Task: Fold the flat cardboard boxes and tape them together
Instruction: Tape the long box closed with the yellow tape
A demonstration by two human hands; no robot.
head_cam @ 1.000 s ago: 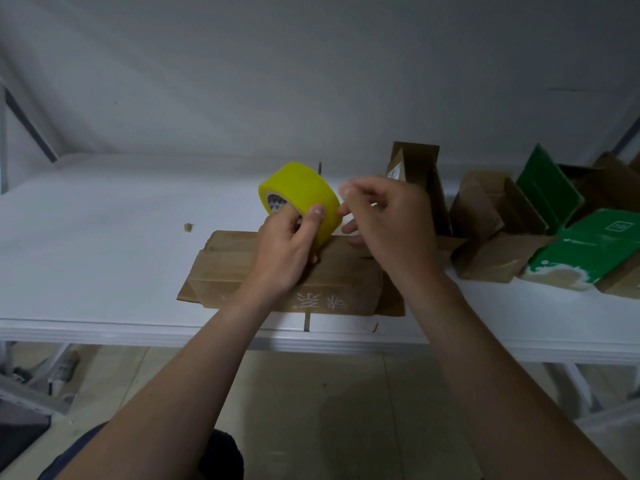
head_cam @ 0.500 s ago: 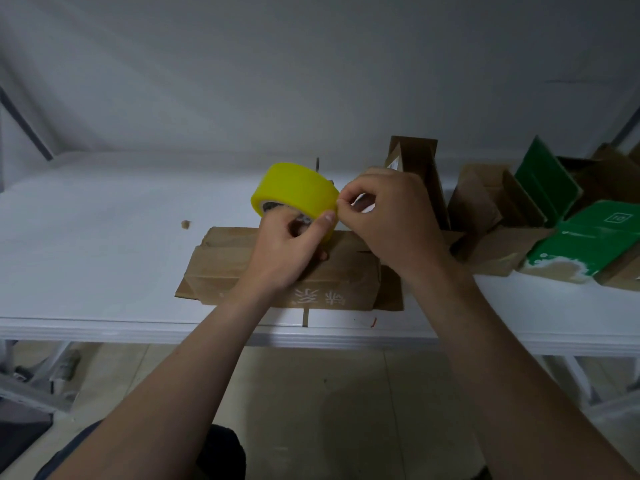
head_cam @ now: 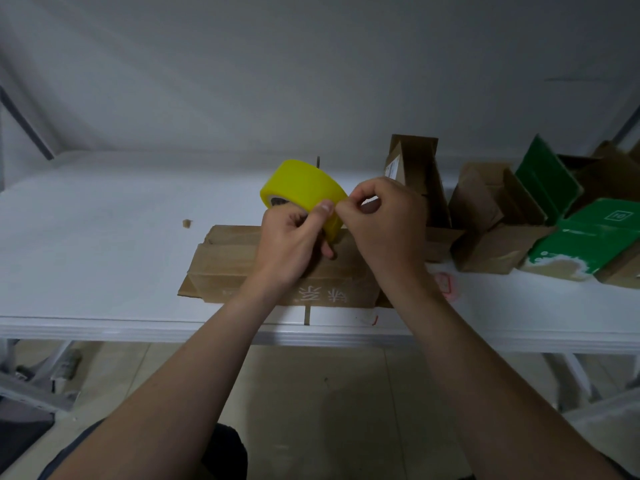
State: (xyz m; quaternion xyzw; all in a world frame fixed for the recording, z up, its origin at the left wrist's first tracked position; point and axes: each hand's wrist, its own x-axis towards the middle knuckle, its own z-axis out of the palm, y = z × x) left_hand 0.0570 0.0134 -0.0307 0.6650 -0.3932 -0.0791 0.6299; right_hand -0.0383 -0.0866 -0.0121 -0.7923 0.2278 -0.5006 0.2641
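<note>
Since a second ago the yellow tape roll (head_cam: 301,183) has tipped lower and the right hand (head_cam: 384,230) has drawn in against it; the left hand (head_cam: 291,247) grips the roll, thumb pressed on its outer yellow face, the other fingers curled beneath; the right hand's thumb and forefinger pinch tight at the roll's near edge, touching the left thumb; whether a loose tape end lies between them I cannot tell; the roll is held just above the folded cardboard box (head_cam: 228,268), which lies on the white table (head_cam: 104,237) near its front edge, white printed characters on its near face; a small cardboard scrap (head_cam: 187,222) sits left of the box; to the right stand an upright brown box (head_cam: 419,168), more brown boxes (head_cam: 485,209) and green boxes (head_cam: 588,244)
</note>
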